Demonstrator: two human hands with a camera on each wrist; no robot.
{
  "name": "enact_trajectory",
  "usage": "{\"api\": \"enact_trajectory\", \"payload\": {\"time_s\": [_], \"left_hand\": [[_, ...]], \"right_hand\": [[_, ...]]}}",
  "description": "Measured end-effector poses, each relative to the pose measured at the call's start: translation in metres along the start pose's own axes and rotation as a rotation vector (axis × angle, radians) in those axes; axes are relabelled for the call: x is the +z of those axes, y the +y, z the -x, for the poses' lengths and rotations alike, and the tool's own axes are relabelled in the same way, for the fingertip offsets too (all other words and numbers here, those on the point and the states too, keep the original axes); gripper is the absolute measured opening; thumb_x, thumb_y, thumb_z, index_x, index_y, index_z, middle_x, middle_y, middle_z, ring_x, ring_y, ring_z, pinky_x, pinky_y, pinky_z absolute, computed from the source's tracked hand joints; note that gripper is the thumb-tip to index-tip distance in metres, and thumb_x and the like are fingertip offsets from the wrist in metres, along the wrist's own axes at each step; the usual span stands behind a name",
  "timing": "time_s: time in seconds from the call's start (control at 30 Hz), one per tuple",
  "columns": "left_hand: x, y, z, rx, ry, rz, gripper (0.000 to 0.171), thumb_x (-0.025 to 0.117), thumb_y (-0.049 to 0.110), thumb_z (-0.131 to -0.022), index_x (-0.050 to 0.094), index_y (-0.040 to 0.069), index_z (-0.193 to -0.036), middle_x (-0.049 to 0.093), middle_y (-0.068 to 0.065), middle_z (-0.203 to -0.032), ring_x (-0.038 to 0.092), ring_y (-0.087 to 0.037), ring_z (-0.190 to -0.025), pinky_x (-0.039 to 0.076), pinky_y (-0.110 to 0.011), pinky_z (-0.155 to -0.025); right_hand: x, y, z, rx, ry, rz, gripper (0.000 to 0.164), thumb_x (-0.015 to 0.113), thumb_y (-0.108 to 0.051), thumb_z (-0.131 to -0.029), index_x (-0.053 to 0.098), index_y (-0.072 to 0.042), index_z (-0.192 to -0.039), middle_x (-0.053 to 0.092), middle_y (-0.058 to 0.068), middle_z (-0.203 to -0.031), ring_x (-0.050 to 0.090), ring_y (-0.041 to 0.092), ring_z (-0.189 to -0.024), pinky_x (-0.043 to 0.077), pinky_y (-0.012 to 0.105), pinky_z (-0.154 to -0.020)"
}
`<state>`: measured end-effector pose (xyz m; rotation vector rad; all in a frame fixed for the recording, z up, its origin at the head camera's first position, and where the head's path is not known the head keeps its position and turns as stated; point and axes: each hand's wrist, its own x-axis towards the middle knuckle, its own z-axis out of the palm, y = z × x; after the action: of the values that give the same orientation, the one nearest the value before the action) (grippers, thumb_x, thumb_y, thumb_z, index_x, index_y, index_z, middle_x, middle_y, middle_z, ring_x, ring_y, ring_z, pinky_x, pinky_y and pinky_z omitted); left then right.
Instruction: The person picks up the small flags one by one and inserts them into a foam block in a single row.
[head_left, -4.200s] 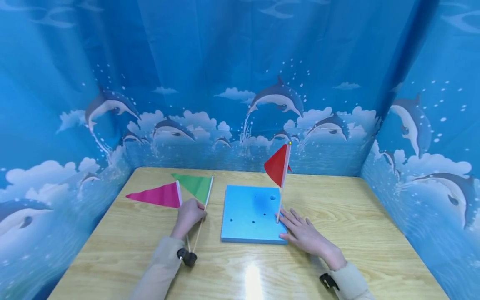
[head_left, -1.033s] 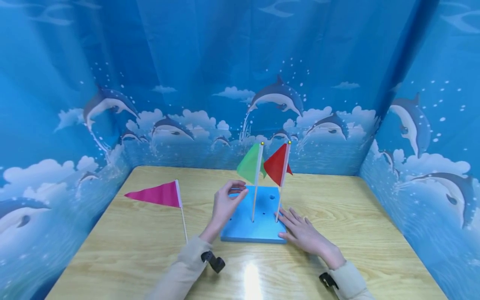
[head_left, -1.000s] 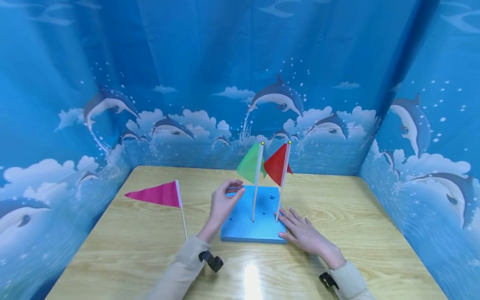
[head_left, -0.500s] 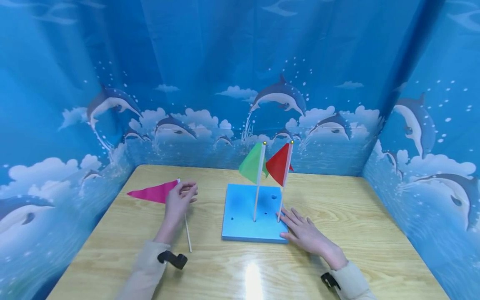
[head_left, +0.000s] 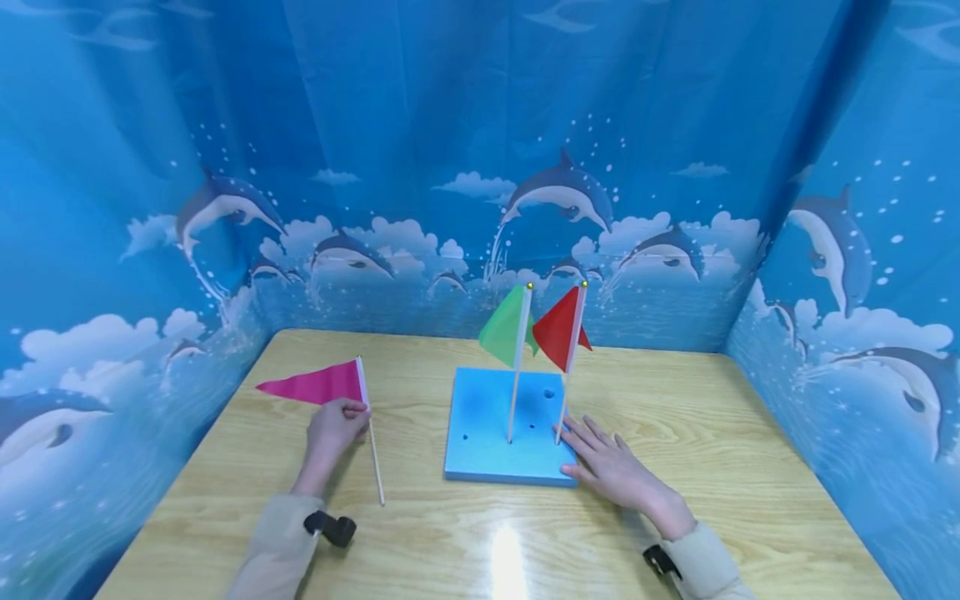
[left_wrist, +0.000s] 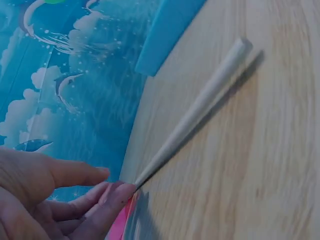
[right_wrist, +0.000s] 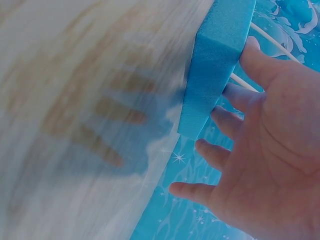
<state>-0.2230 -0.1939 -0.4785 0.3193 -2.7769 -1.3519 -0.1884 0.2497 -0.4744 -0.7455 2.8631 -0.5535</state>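
A pink pennant flag [head_left: 322,384] lies on the table at the left, its thin stick [head_left: 377,467] pointing toward me. My left hand [head_left: 333,427] is at this stick just below the cloth. In the left wrist view a fingertip [left_wrist: 125,190] meets the stick, while the thumb [left_wrist: 82,173] stays apart from it. A green flag [head_left: 504,329] and a red flag [head_left: 557,331] stand, leaning slightly, in the blue foam board [head_left: 480,458]. With fingers spread, my right hand [head_left: 611,467] rests against the board's right edge, fingertips near the red flag's stick.
Several holes dot the board, including a wider hole [head_left: 549,394] near its back right corner. The wooden table [head_left: 675,400] runs back to a curtain [head_left: 420,167] printed with dolphins, which also covers both sides.
The green flag went from the table at the left into the board. My left hand then left it, swung left and came down to the pink flag's stick. My right hand stays in place.
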Motion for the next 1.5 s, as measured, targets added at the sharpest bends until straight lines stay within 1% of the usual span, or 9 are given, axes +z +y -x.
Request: {"api": "enact_trajectory", "payload": {"time_s": [0.1, 0.2, 0.33, 0.57, 0.73, 0.83, 1.0, 1.23, 1.5], "left_hand": [[0.001, 0.000, -0.001, 0.004, -0.026, -0.083, 0.026, 0.071, 0.015, -0.092, 0.071, -0.008, -0.104, 0.072, -0.010, -0.077, 0.068, -0.019, -0.070, 0.056, -0.039, -0.072], [0.003, 0.001, 0.000, 0.054, -0.027, -0.164, 0.021, 0.075, 0.018, -0.087, 0.072, -0.001, -0.077, 0.062, 0.001, -0.059, 0.058, -0.016, -0.063, 0.048, -0.035, -0.065], [0.006, 0.000, 0.000, 0.152, -0.004, -0.224, 0.041, 0.075, 0.014, -0.083, 0.052, 0.013, -0.049, 0.039, 0.009, -0.045, 0.035, -0.012, -0.053, 0.031, -0.028, -0.055], [0.005, 0.005, 0.000, 0.207, 0.054, -0.306, 0.032, 0.071, 0.005, -0.075, 0.053, 0.011, -0.050, 0.045, 0.004, -0.049, 0.047, -0.020, -0.056, 0.043, -0.039, -0.055], [0.004, 0.008, 0.000, 0.178, 0.049, -0.340, 0.028, 0.068, 0.001, -0.072, 0.051, 0.010, -0.051, 0.049, -0.002, -0.054, 0.050, -0.026, -0.060, 0.043, -0.041, -0.054], [0.005, 0.008, 0.000, 0.143, 0.038, -0.339, 0.015, 0.070, 0.003, -0.075, 0.064, 0.005, -0.062, 0.062, -0.008, -0.065, 0.057, -0.027, -0.066, 0.046, -0.040, -0.058], [0.005, 0.008, 0.000, 0.077, 0.042, -0.284, 0.011, 0.072, 0.008, -0.080, 0.076, 0.002, -0.089, 0.074, -0.014, -0.091, 0.067, -0.032, -0.084, 0.052, -0.044, -0.072], [0.000, 0.023, -0.002, 0.101, 0.081, -0.123, 0.019, 0.074, 0.014, -0.088, 0.076, 0.001, -0.102, 0.077, -0.012, -0.091, 0.072, -0.025, -0.078, 0.052, -0.038, -0.073], [0.000, 0.057, -0.002, 0.123, 0.053, 0.220, 0.027, 0.073, 0.012, -0.094, 0.071, -0.004, -0.116, 0.073, -0.022, -0.106, 0.075, -0.023, -0.079, 0.063, -0.034, -0.072]], "right_hand": [[0.002, 0.003, -0.001, 0.005, -0.005, 0.012, 0.066, 0.050, -0.046, -0.105, 0.032, -0.014, -0.159, 0.024, 0.013, -0.167, 0.017, 0.046, -0.151, 0.015, 0.080, -0.111], [0.001, 0.002, 0.000, -0.005, -0.002, 0.004, 0.065, 0.052, -0.045, -0.104, 0.035, -0.013, -0.158, 0.027, 0.015, -0.165, 0.019, 0.048, -0.150, 0.016, 0.082, -0.109], [-0.001, 0.001, 0.000, -0.010, -0.006, 0.004, 0.065, 0.053, -0.044, -0.104, 0.035, -0.013, -0.158, 0.027, 0.016, -0.165, 0.020, 0.050, -0.149, 0.016, 0.082, -0.108], [-0.004, -0.002, 0.000, 0.023, -0.032, 0.018, 0.065, 0.050, -0.045, -0.105, 0.032, -0.014, -0.159, 0.024, 0.013, -0.167, 0.016, 0.046, -0.152, 0.015, 0.080, -0.111], [-0.004, -0.002, 0.000, 0.002, -0.008, 0.012, 0.064, 0.053, -0.041, -0.105, 0.034, -0.011, -0.158, 0.026, 0.016, -0.165, 0.019, 0.049, -0.150, 0.016, 0.081, -0.109], [-0.004, -0.002, 0.001, -0.003, -0.005, 0.010, 0.064, 0.054, -0.041, -0.105, 0.034, -0.011, -0.158, 0.026, 0.017, -0.165, 0.018, 0.049, -0.150, 0.015, 0.082, -0.109], [-0.004, -0.002, 0.001, 0.017, -0.024, 0.014, 0.064, 0.051, -0.043, -0.106, 0.033, -0.012, -0.159, 0.024, 0.015, -0.166, 0.017, 0.047, -0.151, 0.014, 0.080, -0.111], [-0.004, -0.004, 0.001, 0.024, -0.031, 0.015, 0.065, 0.050, -0.045, -0.105, 0.033, -0.013, -0.159, 0.025, 0.014, -0.166, 0.017, 0.047, -0.151, 0.015, 0.080, -0.111], [-0.001, 0.000, 0.001, -0.024, 0.010, 0.006, 0.064, 0.053, -0.042, -0.104, 0.035, -0.011, -0.158, 0.029, 0.019, -0.163, 0.022, 0.052, -0.147, 0.017, 0.083, -0.106]]}}
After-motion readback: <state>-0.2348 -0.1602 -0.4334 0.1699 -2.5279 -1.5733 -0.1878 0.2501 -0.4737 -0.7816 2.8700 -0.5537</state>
